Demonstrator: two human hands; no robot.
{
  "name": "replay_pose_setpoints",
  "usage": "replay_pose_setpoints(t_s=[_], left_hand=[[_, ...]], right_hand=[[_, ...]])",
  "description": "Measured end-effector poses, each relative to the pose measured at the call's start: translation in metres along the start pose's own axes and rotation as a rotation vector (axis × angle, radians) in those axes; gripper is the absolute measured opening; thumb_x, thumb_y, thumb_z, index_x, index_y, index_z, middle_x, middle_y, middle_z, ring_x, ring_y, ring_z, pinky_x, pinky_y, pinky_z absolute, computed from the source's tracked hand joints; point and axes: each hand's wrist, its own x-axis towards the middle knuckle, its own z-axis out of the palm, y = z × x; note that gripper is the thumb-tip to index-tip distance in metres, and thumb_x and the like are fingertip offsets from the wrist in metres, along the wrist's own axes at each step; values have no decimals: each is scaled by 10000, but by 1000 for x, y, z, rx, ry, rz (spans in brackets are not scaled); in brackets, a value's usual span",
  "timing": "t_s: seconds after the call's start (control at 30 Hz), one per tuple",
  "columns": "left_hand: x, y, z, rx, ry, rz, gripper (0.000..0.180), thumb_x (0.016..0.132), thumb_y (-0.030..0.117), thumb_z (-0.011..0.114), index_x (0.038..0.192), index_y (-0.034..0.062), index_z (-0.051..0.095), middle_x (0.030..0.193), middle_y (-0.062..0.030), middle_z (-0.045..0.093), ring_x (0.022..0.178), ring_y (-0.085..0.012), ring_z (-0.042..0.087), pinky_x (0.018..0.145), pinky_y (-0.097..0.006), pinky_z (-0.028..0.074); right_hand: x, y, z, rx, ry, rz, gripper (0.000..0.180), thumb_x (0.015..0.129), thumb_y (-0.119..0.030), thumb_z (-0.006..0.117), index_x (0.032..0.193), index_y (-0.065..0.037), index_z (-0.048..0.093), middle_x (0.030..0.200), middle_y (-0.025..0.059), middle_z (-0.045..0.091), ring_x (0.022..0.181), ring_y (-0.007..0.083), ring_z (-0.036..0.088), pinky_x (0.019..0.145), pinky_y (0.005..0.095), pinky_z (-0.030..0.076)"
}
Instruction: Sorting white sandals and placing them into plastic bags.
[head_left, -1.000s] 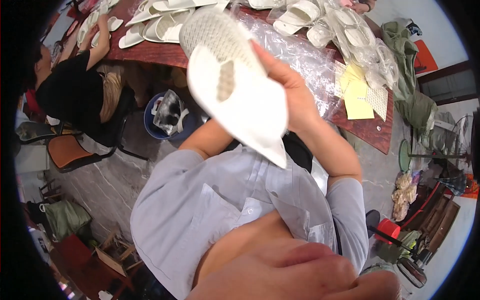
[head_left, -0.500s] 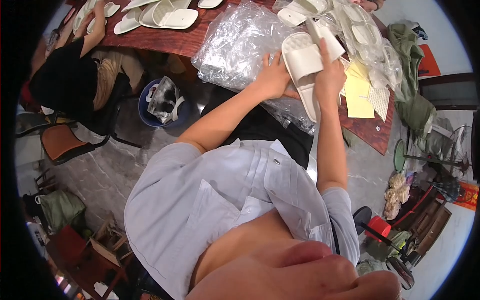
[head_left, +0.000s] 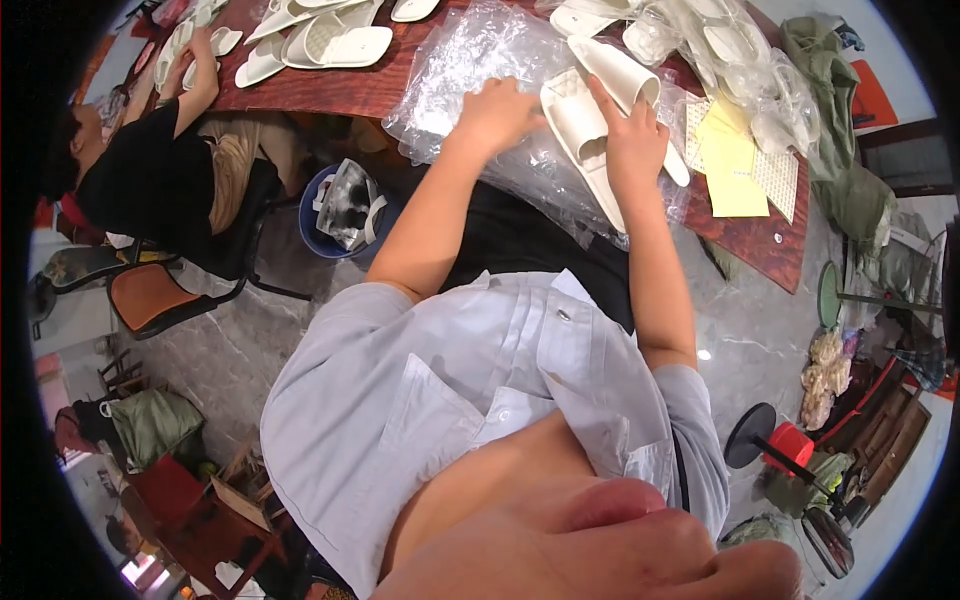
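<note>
A pair of cream-white slippers lies over the clear plastic bags (head_left: 450, 70) near the table's front edge. The left slipper (head_left: 575, 115) shows its broad strap and quilted insole; the other slipper (head_left: 615, 70) overlaps it on the right. My right hand (head_left: 637, 150) is closed on the pair from above, its index finger stretched along between the straps. Just left of the pair, my left hand (head_left: 497, 118) rests over the bags, fingers bent and apart, the thumb towards the slipper. No object shows in it.
Bagged slippers (head_left: 730, 45) pile up at the back right, beside yellow paper sheets (head_left: 735, 165) and perforated cream pieces. Loose slippers (head_left: 340, 45) lie at the back left of the red-brown table (head_left: 765, 250). A co-worker (head_left: 150, 170) sits at left; a blue bin (head_left: 310, 225) stands below.
My left hand has moved left and up over the bags, away from the slippers. The right slipper has turned to lie beside the left one, under my right hand.
</note>
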Motion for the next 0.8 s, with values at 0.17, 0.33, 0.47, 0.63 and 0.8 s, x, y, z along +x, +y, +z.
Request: replay_pose_setpoints(t_s=[0.17, 0.33, 0.47, 0.63, 0.8], left_hand=[[6, -56, 25, -237, 146, 70, 639, 784, 302, 778, 1377, 247, 548, 1219, -188, 554, 1128, -339, 537, 1001, -415, 434], [1, -50, 21, -252, 149, 52, 813, 676, 234, 862, 1411, 256, 516, 1262, -175, 523, 1166, -350, 498, 1025, -408, 423], [2, -58, 23, -240, 155, 113, 827, 657, 242, 869, 1407, 257, 522, 1266, -172, 518, 1188, -352, 482, 1026, -405, 423], [-4, -49, 14, -214, 140, 128, 798, 677, 262, 856, 1403, 258, 525, 1264, -176, 521, 1181, -353, 489, 1024, -404, 425], [-11, -19, -17, -30, 313, 232, 669, 776, 365, 769, 1390, 237, 536, 1221, -202, 559, 1143, -371, 533, 984, -416, 447]], right_hand=[[0, -8, -21, 135, -179, -5, 734, 861, -102, 572, 1481, -426, 351, 1405, 311, 423, 1318, 418, 438, 953, 598, 385], [15, 21, -44, 630, -606, -48, 863, 780, -10, 566, 1523, -361, 302, 1504, 241, 347, 1452, 355, 264, 1124, 537, 256], [1, 67, -21, 1472, -317, 347, 500, 866, -24, 553, 1363, -86, 567, 1358, 119, 569, 1287, 222, 489, 1081, 331, 359], [-12, 88, -7, 1485, -294, 760, 322, 958, -105, 579, 1270, -44, 629, 1213, 57, 640, 1105, 115, 569, 936, 254, 442], [-21, 93, 9, 1467, -305, 744, 248, 957, -82, 589, 1182, -23, 673, 1066, 56, 674, 942, 98, 595, 829, 245, 463]])
